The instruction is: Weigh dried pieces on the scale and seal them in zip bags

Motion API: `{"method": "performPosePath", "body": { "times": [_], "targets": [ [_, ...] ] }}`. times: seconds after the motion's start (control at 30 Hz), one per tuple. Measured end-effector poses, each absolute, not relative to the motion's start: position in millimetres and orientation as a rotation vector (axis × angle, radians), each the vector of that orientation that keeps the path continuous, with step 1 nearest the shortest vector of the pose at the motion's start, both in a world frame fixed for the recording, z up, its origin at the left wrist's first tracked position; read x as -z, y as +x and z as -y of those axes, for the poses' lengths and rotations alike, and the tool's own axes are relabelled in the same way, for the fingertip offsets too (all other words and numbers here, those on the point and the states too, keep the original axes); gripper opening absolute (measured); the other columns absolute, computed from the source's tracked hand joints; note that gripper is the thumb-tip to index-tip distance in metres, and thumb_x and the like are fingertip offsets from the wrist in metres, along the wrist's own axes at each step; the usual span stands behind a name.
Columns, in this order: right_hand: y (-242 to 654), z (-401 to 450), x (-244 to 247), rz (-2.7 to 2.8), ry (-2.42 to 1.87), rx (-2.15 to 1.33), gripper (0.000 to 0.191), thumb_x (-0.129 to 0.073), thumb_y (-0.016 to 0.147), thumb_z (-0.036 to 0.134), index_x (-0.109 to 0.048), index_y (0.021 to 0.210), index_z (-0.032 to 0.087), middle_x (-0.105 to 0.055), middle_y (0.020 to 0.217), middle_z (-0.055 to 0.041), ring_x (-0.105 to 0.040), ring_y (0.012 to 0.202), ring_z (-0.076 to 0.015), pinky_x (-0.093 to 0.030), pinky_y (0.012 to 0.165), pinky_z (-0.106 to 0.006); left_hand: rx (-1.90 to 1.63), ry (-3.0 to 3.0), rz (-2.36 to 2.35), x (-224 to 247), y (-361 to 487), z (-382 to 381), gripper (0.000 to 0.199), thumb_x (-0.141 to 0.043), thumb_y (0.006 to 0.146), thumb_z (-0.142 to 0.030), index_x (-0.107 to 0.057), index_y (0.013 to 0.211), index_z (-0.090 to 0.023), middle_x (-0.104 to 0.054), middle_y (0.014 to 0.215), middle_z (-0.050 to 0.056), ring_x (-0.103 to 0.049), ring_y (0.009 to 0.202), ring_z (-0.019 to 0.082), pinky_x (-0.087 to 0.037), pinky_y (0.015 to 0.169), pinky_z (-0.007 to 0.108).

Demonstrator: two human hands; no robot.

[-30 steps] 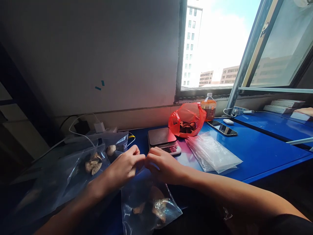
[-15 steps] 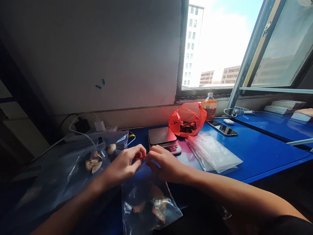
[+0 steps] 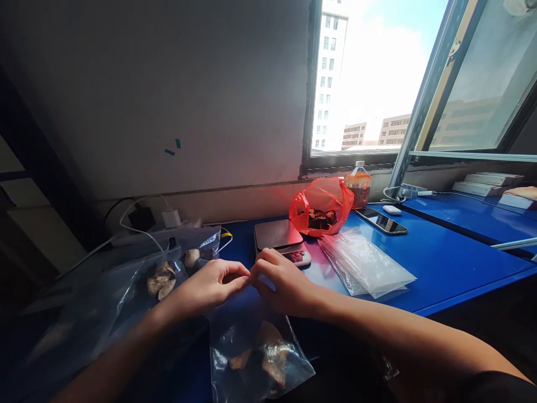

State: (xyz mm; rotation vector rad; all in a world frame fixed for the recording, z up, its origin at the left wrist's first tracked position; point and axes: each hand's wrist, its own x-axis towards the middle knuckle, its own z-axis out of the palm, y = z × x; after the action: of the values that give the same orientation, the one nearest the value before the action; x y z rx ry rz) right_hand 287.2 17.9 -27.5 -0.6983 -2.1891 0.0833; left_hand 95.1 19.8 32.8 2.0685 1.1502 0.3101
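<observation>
A clear plastic bag with brownish dried pieces inside hangs at the table's front edge. Its top edge is pinched between the fingertips of my left hand and my right hand, which meet at the bag's upper part. Just behind my right hand stands a small scale with nothing on its plate. To the left of my left hand lie other clear bags holding pale dried pieces.
Behind the scale, a red plastic bag holds dark pieces. Flat clear bags lie right of my hands, with a phone, an earphone case and a bottle beyond. Another person's hand shows at far right.
The fingers of my left hand have straightened from a curled pinch into a flatter one at the bag's top. My right hand has stayed nearly in place.
</observation>
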Motion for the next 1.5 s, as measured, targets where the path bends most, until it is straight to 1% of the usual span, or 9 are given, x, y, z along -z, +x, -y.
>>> {"method": "performPosePath", "body": {
  "times": [0.23,0.3,0.4,0.6,0.77,0.97,1.2,1.33,1.5],
  "targets": [
    [287.5,-15.3,25.7,2.221,-0.713,-0.046,0.004,-0.054,0.088,0.014,-0.054,0.087,0.018,-0.052,0.091,-0.0055,-0.049,0.082,-0.0158,-0.043,0.071,-0.027,-0.307,2.242,-1.234,-33.1,96.0,-14.2,0.034,-0.047,0.086,-0.040,-0.069,0.085,-0.015,-0.067,0.075,0.003,-0.061,0.072,0.021,-0.040,0.058,0.026],
    [287.6,-15.5,26.0,2.236,-0.748,-0.022,0.002,-0.057,0.088,0.018,-0.055,0.089,0.018,-0.053,0.093,-0.0062,-0.049,0.084,-0.0169,-0.043,0.071,-0.028,-0.317,2.313,-1.232,-31.2,97.4,-13.7,0.033,-0.046,0.087,-0.038,-0.069,0.083,-0.015,-0.067,0.073,0.003,-0.060,0.070,0.020,-0.038,0.058,0.026],
    [287.7,-16.9,26.9,2.273,-0.807,0.009,0.006,-0.060,0.088,0.021,-0.055,0.088,0.017,-0.054,0.093,-0.0072,-0.048,0.086,-0.0183,-0.043,0.072,-0.029,-0.319,2.488,-1.305,-29.7,101.4,-9.4,0.030,-0.044,0.088,-0.034,-0.067,0.079,-0.017,-0.066,0.075,0.003,-0.059,0.069,0.019,-0.037,0.059,0.027],
    [287.1,-16.2,24.6,2.418,-0.821,0.100,0.013,-0.062,0.079,0.008,-0.054,0.086,0.016,-0.052,0.090,-0.0078,-0.046,0.085,-0.0197,-0.042,0.072,-0.029,-0.176,2.684,-1.458,-28.6,109.0,2.1,0.026,-0.040,0.091,-0.027,-0.058,0.075,-0.018,-0.066,0.081,0.007,-0.060,0.071,0.021,-0.034,0.061,0.029],
    [287.3,-15.9,24.8,2.441,-0.849,0.107,0.012,-0.060,0.080,0.009,-0.052,0.085,0.017,-0.051,0.089,-0.0074,-0.045,0.085,-0.0202,-0.041,0.072,-0.030,-0.169,2.693,-1.442,-26.9,108.6,0.3,0.025,-0.040,0.091,-0.028,-0.057,0.076,-0.018,-0.067,0.083,0.007,-0.061,0.072,0.021,-0.034,0.061,0.029],
    [287.4,-16.0,24.9,2.440,-0.843,0.113,0.010,-0.062,0.082,0.012,-0.055,0.088,0.016,-0.052,0.091,-0.0080,-0.046,0.086,-0.0202,-0.042,0.073,-0.030,-0.197,2.663,-1.388,-26.0,106.3,-2.5,0.029,-0.039,0.091,-0.029,-0.055,0.070,-0.019,-0.064,0.077,0.005,-0.059,0.070,0.020,-0.034,0.062,0.028],
    [287.6,-16.3,24.3,2.447,-0.825,0.097,0.010,-0.062,0.081,0.012,-0.054,0.086,0.016,-0.052,0.090,-0.0084,-0.045,0.085,-0.0209,-0.042,0.074,-0.032,-0.195,2.675,-1.397,-28.1,106.4,-1.3,0.029,-0.040,0.092,-0.030,-0.056,0.070,-0.018,-0.065,0.078,0.005,-0.058,0.068,0.019,-0.033,0.060,0.028],
    [287.2,-16.3,25.2,2.447,-0.846,0.103,0.008,-0.063,0.084,0.017,-0.057,0.089,0.015,-0.053,0.092,-0.0089,-0.046,0.086,-0.0210,-0.044,0.075,-0.033,-0.224,2.652,-1.369,-28.6,105.1,-2.6,0.030,-0.039,0.092,-0.029,-0.058,0.072,-0.018,-0.065,0.077,0.005,-0.058,0.069,0.019,-0.033,0.061,0.028],
    [286.8,-16.8,26.7,2.441,-0.865,0.129,0.011,-0.065,0.085,0.020,-0.060,0.092,0.014,-0.055,0.096,-0.0099,-0.047,0.087,-0.0211,-0.045,0.075,-0.033,-0.246,2.624,-1.335,-25.8,105.0,-4.6,0.033,-0.040,0.093,-0.031,-0.054,0.066,-0.018,-0.063,0.072,0.004,-0.056,0.065,0.018,-0.032,0.059,0.027]
  ]
}}
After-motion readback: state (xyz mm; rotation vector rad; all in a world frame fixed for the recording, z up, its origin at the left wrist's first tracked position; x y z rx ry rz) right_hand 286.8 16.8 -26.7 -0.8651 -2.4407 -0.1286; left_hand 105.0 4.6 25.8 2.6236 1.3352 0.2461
